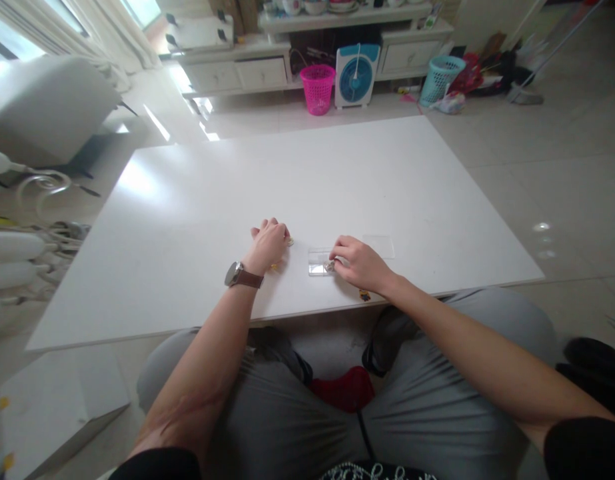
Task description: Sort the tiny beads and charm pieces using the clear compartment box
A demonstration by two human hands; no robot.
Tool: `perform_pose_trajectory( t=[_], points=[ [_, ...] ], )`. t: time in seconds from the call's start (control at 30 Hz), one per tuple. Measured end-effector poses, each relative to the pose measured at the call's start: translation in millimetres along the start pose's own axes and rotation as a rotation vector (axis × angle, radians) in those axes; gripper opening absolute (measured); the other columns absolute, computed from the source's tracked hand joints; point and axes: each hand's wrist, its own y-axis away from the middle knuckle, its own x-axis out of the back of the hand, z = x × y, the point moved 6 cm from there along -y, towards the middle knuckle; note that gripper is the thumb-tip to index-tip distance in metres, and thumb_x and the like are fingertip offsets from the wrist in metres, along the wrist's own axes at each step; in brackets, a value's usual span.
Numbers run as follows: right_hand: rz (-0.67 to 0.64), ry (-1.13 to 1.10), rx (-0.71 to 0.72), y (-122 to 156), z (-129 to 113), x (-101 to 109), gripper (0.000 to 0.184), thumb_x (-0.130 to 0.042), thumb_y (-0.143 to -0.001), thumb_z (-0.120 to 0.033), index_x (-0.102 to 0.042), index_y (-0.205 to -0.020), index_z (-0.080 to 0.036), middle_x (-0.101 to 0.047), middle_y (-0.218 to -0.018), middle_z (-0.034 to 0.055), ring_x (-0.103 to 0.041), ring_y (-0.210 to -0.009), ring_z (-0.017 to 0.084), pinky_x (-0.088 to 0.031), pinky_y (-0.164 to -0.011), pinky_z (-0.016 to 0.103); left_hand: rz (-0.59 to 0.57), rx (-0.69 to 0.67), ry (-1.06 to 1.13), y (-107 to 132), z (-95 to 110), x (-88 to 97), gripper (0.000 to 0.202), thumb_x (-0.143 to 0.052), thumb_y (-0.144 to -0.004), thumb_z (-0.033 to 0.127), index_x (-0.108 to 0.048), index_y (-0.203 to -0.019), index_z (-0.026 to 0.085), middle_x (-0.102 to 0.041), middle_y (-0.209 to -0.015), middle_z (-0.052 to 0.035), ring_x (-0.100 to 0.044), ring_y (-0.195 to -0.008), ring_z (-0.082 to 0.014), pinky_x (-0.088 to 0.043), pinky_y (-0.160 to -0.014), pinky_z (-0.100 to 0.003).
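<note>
On the low white table (307,180) my left hand (268,245), with a brown-strapped watch on its wrist, rests curled over a small yellowish item (289,241) that peeks out by the fingers. My right hand (357,261) pinches a tiny metallic piece (329,266) over a small clear plastic case (318,261). A flat clear lid (380,246) lies just right of that hand. Another small dark-and-yellow item (364,295) sits near the table's front edge under my right wrist.
My knees in grey trousers (307,400) sit under the table's front edge. Beyond the table stand a pink basket (317,88), a blue-and-white fan (356,75), a teal basket (440,79) and a white cabinet (247,70). White cushions lie at left.
</note>
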Motion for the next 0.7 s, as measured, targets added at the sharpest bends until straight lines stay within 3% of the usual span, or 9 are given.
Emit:
perform_pose_trajectory(
  t=[0.5,0.7],
  points=[
    [0.006,-0.011,0.011,-1.1,-1.5,1.7,0.016,-0.056,-0.086,-0.008,-0.07,-0.085,-0.018,-0.062,-0.093,0.0075,-0.059,-0.091,0.022,-0.047,-0.085,0.035,-0.085,-0.033,-0.024,4.5,-1.7,-8.1,0.019,-0.056,-0.089,0.026,-0.074,-0.091,0.02,-0.063,-0.106,-0.0129,-0.054,-0.111,-0.0325,-0.035,-0.098,-0.049],
    [0.002,-0.016,0.011,-1.3,-0.6,0.8,0.017,-0.056,-0.085,-0.008,-0.07,-0.084,-0.018,-0.062,-0.093,0.0074,-0.059,-0.09,0.022,-0.047,-0.084,0.035,-0.049,-0.077,-0.076,1.8,-2.4,-18.3,0.026,-0.048,-0.092,0.02,-0.074,-0.089,0.018,-0.063,-0.102,-0.0152,-0.053,-0.111,-0.0337,-0.034,-0.096,-0.05]
  ],
)
